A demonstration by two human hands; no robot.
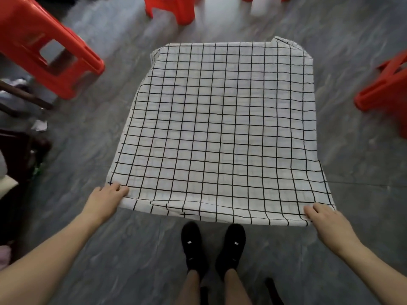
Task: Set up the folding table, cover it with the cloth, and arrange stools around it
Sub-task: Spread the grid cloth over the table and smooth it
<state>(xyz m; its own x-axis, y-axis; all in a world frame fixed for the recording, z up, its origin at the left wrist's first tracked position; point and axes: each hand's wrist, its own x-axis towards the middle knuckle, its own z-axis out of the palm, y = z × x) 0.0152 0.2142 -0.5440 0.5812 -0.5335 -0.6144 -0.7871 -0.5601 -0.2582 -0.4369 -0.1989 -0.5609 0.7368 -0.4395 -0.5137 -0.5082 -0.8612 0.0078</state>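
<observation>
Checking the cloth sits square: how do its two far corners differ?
The far left corner of the cloth drapes down smoothly over the table edge, while the far right corner is folded and bunched, with a flap sticking up. The left one looks settled; the right one needs smoothing. Both carry the same black grid on white.

Soft, even indoor light with pale glare streaks on the grey floor [220, 23] near the top, faint shadows only, while the wide lens bends the edges and motion blur smears the orange stools [50, 53] and the dark clutter [19, 150] at left.
</observation>
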